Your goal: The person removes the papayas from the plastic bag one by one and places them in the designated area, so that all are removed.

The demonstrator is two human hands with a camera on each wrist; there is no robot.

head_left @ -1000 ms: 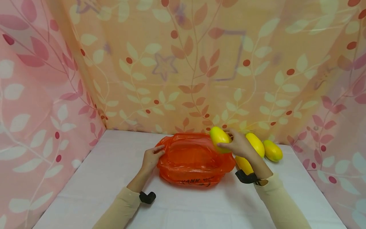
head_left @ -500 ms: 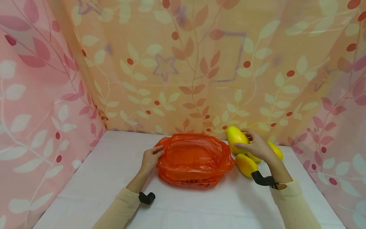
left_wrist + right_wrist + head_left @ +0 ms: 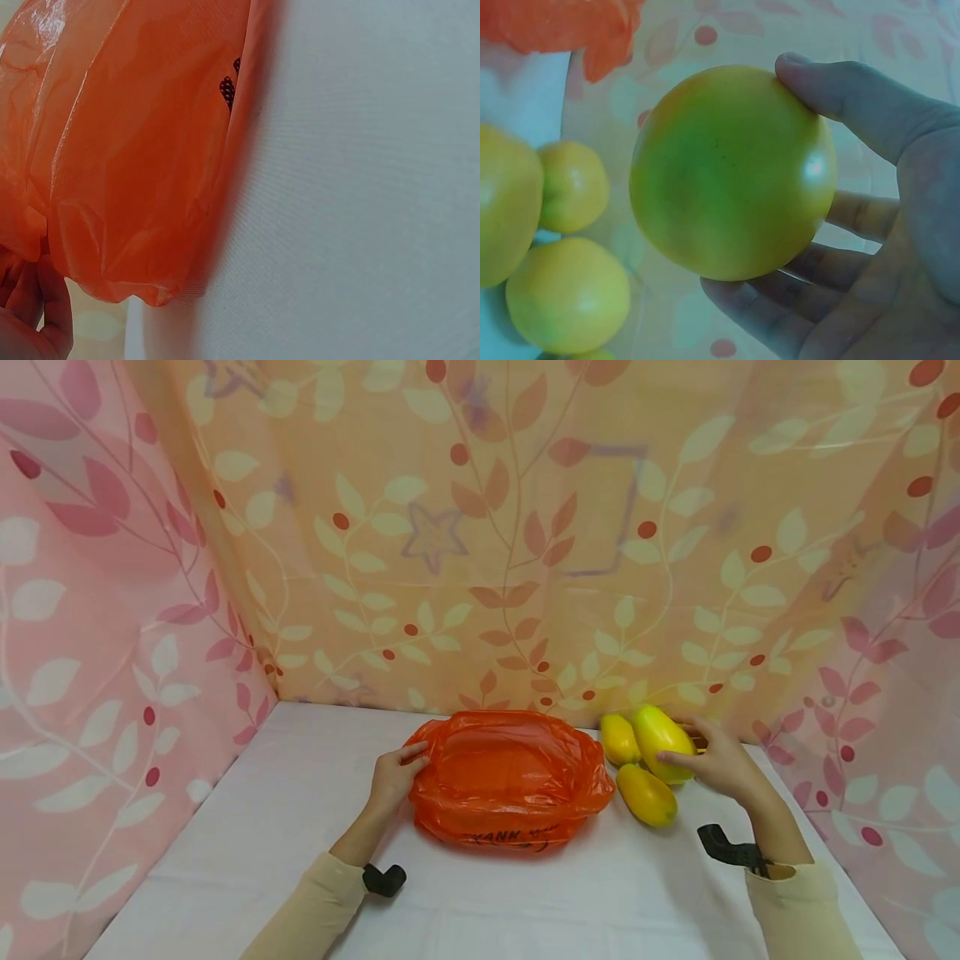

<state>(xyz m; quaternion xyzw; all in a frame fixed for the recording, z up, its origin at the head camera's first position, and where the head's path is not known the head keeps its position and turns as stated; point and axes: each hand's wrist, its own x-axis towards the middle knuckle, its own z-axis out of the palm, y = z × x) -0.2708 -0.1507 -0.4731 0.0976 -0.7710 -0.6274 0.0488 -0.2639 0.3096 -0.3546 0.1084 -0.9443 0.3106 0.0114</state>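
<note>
My right hand [image 3: 716,758] holds a yellow-green mango [image 3: 663,743] between thumb and fingers, near the other mangoes at the right. In the right wrist view the held mango [image 3: 731,172] is seen end-on, with the thumb on top and fingers beneath. Beside it lie a small mango [image 3: 619,740] and a deeper yellow mango [image 3: 647,795]; the right hand partly hides another behind it. An orange-red plastic bag [image 3: 517,777] sits mid-table, its mouth spread, with dark lettering low on its front. My left hand [image 3: 393,779] pinches its left rim; in the left wrist view the fingertips are partly hidden by the bag [image 3: 150,150].
A white cloth covers the table [image 3: 465,910]. Close behind it hangs a peach curtain [image 3: 510,568] with leaf patterns. Pink leafy curtains flank both sides, the left curtain [image 3: 112,610] running along the table's edge.
My right hand has moved right, carrying the mango from over the bag's right side to the other mangoes. Mangoes that the arm covered now show. My left hand stays at the bag.
</note>
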